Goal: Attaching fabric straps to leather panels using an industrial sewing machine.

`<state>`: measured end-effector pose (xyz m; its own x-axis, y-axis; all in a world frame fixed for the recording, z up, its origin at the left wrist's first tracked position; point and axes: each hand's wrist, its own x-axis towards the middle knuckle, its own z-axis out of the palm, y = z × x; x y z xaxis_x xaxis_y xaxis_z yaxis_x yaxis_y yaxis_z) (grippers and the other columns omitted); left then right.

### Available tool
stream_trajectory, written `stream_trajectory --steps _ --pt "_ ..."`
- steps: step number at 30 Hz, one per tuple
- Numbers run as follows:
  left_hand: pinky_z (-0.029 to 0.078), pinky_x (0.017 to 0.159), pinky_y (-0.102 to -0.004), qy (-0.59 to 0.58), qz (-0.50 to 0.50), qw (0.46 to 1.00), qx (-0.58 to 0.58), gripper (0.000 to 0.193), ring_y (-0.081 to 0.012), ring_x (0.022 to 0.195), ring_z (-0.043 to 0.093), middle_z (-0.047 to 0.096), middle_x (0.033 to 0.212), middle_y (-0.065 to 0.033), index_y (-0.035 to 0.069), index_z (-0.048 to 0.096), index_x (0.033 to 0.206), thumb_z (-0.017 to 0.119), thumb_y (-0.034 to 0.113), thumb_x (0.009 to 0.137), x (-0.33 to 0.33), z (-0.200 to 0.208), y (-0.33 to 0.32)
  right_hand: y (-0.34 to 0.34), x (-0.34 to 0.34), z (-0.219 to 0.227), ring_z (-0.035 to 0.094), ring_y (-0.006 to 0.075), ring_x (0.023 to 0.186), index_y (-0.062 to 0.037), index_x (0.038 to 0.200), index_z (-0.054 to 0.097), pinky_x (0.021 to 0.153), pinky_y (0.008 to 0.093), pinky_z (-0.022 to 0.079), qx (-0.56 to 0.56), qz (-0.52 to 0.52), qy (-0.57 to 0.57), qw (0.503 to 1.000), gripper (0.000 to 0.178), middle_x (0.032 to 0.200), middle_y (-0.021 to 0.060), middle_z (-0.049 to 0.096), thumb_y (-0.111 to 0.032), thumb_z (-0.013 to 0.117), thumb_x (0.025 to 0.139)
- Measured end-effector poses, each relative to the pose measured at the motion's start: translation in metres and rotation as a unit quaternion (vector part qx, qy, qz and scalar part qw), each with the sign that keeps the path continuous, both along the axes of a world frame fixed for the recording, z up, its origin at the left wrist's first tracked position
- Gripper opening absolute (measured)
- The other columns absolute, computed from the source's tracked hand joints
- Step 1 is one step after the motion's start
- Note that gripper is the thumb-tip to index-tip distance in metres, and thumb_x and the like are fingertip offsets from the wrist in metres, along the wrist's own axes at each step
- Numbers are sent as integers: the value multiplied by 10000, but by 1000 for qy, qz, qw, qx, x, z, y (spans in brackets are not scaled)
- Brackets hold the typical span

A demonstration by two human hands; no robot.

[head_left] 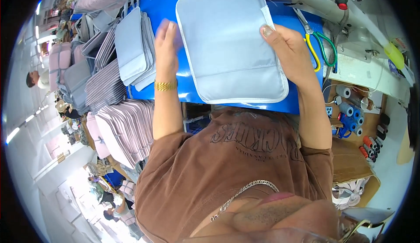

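Note:
A pale grey fabric panel (227, 42) with rounded corners and white bound edges lies over the blue work surface (192, 92) before me. A seam runs across its lower part. My right hand (291, 50) grips its right edge, thumb on top and the other fingers partly hidden beneath. Beside the panel's left edge, my left hand (167, 46) is raised with nothing seen in it. Its fingers point away from me, somewhat blurred, and look stretched out. Scissors (321, 50) with one yellow and one green handle lie just right of my right hand.
Similar grey panels (131, 50) are stacked left of my left hand. Piles of pink striped fabric pieces (124, 127) stand nearer, at the left. A sewing machine (354, 33) occupies the far right. Thread spools (350, 116) sit on a lower shelf at the right, above a cardboard box (350, 157).

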<state>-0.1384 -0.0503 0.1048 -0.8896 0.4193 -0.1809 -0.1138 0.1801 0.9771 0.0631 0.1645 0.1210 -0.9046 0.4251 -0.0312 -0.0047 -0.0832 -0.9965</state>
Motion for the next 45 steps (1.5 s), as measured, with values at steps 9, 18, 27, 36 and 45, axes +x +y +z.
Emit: stream_trajectory --steps 9,18,27,36,45 --pt "487 966 -340 -202 -36 967 150 407 -206 1130 601 611 1260 -136 -22 525 1293 607 206 966 79 -52 -37 68 39 17 614 60 721 -55 1061 731 583 197 453 135 -108 -13 985 277 879 24 715 -278 594 973" --pt "523 891 -315 -194 -31 968 156 358 -172 1027 644 662 1165 -114 -9 562 1250 633 170 948 73 -46 -28 64 23 6 527 11 647 -30 1010 739 567 175 409 193 -159 64 966 194 750 -28 645 -180 718 889" --pt "533 856 -298 -158 -35 975 152 318 -159 982 648 668 1122 -102 -7 579 1214 643 137 937 72 -28 -29 8 -9 -7 584 33 756 -2 1254 622 662 182 464 -20 -30 72 997 359 870 -3 670 -163 656 935" --pt "544 819 -298 -95 -7 990 109 337 -163 934 658 670 1086 -110 -25 581 1201 662 131 914 63 14 -26 15 -19 -11 617 119 1053 34 1351 524 915 240 473 -103 5 100 990 427 1190 100 655 -156 576 971" --pt "560 735 -265 -49 -19 997 59 341 -152 857 671 676 1023 -125 -39 589 1166 670 167 905 22 50 -11 20 -36 -24 618 120 1053 41 1322 536 918 249 485 -129 -12 119 985 390 1183 111 652 -151 557 983"
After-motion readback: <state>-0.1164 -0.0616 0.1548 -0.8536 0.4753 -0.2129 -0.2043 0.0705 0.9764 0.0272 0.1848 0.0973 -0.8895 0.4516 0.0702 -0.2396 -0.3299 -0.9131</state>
